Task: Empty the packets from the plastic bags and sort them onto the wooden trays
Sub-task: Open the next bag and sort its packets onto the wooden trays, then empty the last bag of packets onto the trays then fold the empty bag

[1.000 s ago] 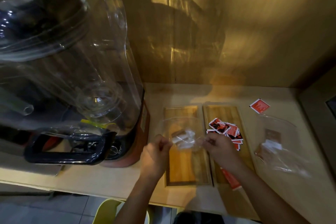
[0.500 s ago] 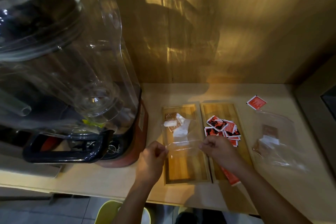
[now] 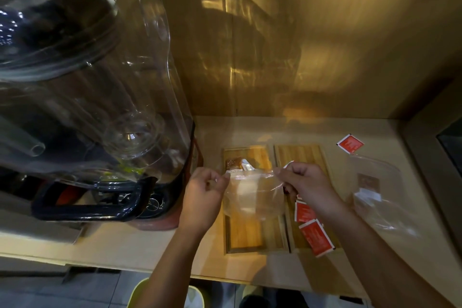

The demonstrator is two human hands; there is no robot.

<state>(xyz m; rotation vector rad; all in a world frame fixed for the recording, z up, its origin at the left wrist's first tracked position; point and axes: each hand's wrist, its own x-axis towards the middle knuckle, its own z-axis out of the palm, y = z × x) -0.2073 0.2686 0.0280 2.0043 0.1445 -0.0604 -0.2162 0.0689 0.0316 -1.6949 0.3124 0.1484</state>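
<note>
A clear plastic bag (image 3: 252,195) hangs stretched between both hands over the left wooden tray (image 3: 247,235), its upper edge pulled taut. The left hand (image 3: 203,197) pinches the bag's left top corner with its fingers closed on the film; the right hand (image 3: 306,184) is clamped on the right top corner in the same way. At the far end of the left tray lie a brown packet (image 3: 233,163) and a white packet (image 3: 246,165), touching each other (the bag's edge partly covers them, so their outlines are unclear).

Just beside it stands the right wooden tray (image 3: 300,155), the two trays side by side and nearly touching. Red packets (image 3: 310,222) lie on its near half, one of them overhanging the tray's near right corner; the right hand hides the middle of this tray.

Toward the right edge of the countertop (image 3: 140,240) a second clear bag (image 3: 377,190) lies flat with a brown and a white packet inside. A single red packet (image 3: 350,143) sits near the back edge, apart from both trays. On the left side of the countertop stands a large blender (image 3: 95,97) with a clear jar and a dark handle.
</note>
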